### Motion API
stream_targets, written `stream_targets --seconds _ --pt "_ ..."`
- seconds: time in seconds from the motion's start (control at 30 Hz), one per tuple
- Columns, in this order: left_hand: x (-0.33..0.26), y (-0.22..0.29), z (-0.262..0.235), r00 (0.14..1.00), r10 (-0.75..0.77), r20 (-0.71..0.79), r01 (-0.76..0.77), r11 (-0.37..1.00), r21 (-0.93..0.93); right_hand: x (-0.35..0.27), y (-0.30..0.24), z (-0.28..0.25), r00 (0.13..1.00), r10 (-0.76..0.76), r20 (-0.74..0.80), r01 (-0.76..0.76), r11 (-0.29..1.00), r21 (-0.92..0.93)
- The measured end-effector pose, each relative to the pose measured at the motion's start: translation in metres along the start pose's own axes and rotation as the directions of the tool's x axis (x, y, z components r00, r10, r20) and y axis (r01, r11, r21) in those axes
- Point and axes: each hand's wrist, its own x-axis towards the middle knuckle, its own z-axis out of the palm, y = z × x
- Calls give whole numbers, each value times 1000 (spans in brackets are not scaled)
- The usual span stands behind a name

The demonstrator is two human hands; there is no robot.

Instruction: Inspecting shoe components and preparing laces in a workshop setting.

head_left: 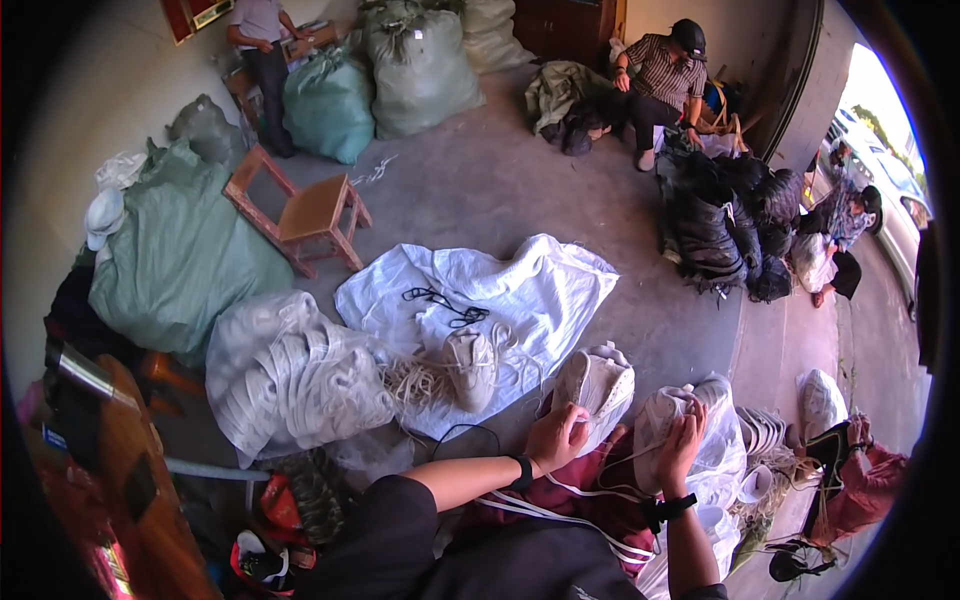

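My left hand (556,437) grips the back of a white sneaker (598,385) that rests on my lap. My right hand (680,446) is closed on a white lace that runs down across my dark red trousers (590,490). It sits against a white plastic bag (690,415) stuffed with more white pieces. Another white sneaker (470,366) lies on the spread white sack (520,290) in front of me, beside a loose bundle of cream laces (415,382).
A clear bag of white soles (285,375) lies to my left, with green sacks (175,260) and a wooden stool (305,215) behind. Black bags (715,225) stand at the right. A seated person (660,80) works far back, another crouches at right (845,215). Black laces (445,303) lie on the sack.
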Motion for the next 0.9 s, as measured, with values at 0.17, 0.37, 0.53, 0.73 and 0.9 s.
stream_targets --seconds 0.17,0.37,0.53,0.73,0.9 --pt "3 0 11 999 35 -1 -35 999 -35 -9 -2 -7 999 30 -18 -30 1000 -7" --pt "5 1 18 998 55 16 -54 997 -48 -18 3 -16 998 65 -22 -65 997 -29" --pt "8 -2 20 998 62 24 -61 996 -58 -16 -2 -17 998 40 -42 -41 999 -33" --pt "6 5 29 997 73 20 -72 996 -47 -15 19 -16 998 68 -1 -68 997 -31" --pt "1 5 39 996 84 6 -84 996 -24 -14 38 -12 996 88 8 -88 995 39"
